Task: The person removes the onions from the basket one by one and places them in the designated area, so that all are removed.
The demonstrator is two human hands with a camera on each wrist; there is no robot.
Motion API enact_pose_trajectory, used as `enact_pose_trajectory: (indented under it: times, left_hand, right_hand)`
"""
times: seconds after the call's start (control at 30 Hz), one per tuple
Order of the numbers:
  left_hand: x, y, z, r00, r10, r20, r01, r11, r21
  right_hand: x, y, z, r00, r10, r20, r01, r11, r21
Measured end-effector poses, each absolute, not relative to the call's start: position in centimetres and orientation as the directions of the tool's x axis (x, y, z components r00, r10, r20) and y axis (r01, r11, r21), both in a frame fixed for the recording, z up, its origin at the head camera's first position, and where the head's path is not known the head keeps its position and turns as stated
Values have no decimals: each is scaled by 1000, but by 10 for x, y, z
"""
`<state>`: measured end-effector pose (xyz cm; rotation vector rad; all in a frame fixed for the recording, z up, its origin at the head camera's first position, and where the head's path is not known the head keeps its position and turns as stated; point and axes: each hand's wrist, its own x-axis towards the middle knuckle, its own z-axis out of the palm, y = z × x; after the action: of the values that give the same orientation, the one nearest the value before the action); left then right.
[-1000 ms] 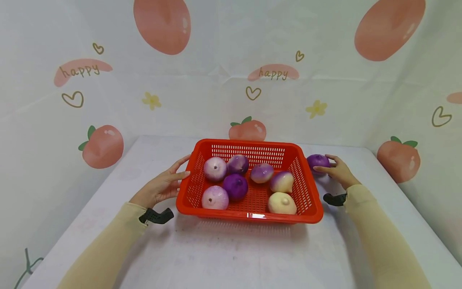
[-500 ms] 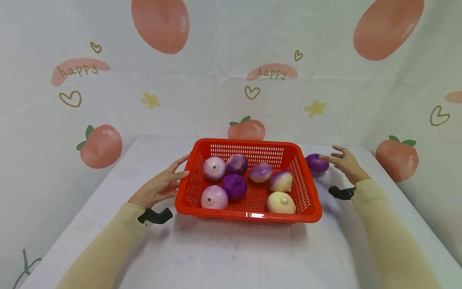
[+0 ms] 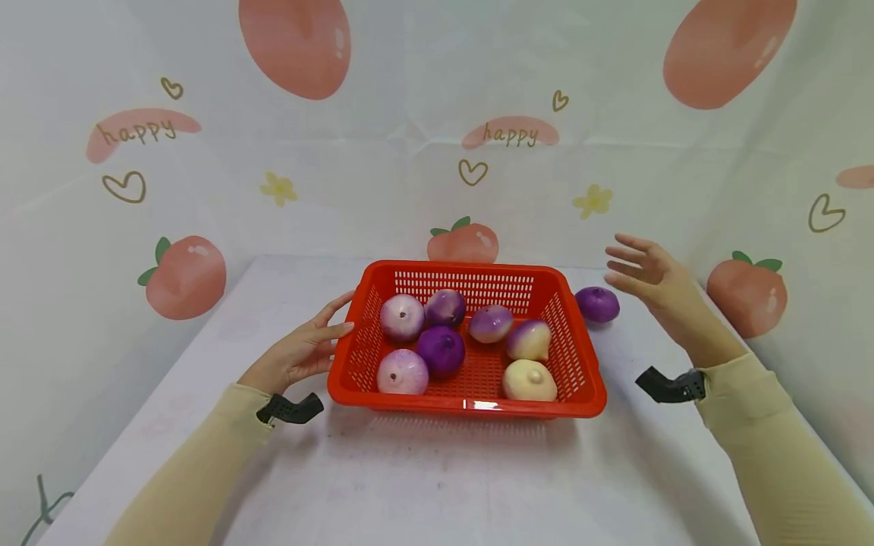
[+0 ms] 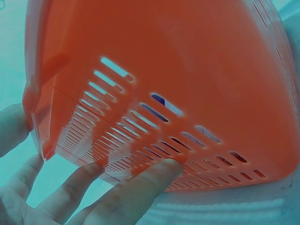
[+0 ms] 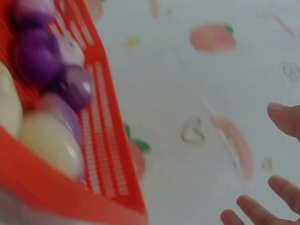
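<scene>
A red plastic basket [image 3: 478, 406] with slotted walls stands on the table. It holds several onions, such as a deep purple onion [image 3: 441, 351], a pale violet onion [image 3: 403, 371] and a cream onion [image 3: 529, 381]. My left hand [image 3: 300, 350] holds the basket's left edge; in the left wrist view the thumb [image 4: 13, 129] lies at the rim and the fingers touch the outer wall. My right hand [image 3: 658, 284] is raised with nothing in it, fingers spread. Below and left of it, a purple onion [image 3: 598, 305] sits on the table beside the basket's right rim.
The white table [image 3: 437, 485] extends in front of the basket and to both sides. Behind it hangs a white backdrop [image 3: 382, 182] printed with fruit, hearts and flowers. Black wrist mounts [image 3: 672, 385] stick out from both sleeves.
My right hand has let go of the purple onion beside the basket, then risen and moved right. The onion stays on the table. My left hand keeps its place on the basket.
</scene>
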<state>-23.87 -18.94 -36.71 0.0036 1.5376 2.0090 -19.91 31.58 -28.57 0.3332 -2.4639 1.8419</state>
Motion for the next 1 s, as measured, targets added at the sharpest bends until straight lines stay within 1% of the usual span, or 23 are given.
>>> enact_pose_trajectory:
  times: [0.1,0.2,0.33,0.57,0.73,1.0]
  left_hand:
    - [-238,-190,-366,-819,459,-345,-455,-152,877]
    - [-238,-190,-366,-818,462,-342,-454,-155,878]
    - [-238,-190,-366,-821,456,-345,-451,-147,880]
    - [-239,-190,-368,-824,455,-337,-441,-143,886]
    - [-239,-189,-368,-826,458,-330,-432,-136,892]
    - [-240,-189,-369,-827,458,-326,-428,-136,894]
  right_hand:
    - [-184,294,-288,-962,-233,145,-223,358,-907]
    - [-173,275,-294,-951,-298,81,-204,409,-890]
    - [-167,257,-304,-926,-378,-3,-176,438,-882]
    - [-169,239,-325,-865,-483,-135,-112,448,-887]
    - [-168,231,-330,-848,-487,-208,-68,490,-869]
    - [-169,223,-333,-851,-465,-242,-43,523,-851]
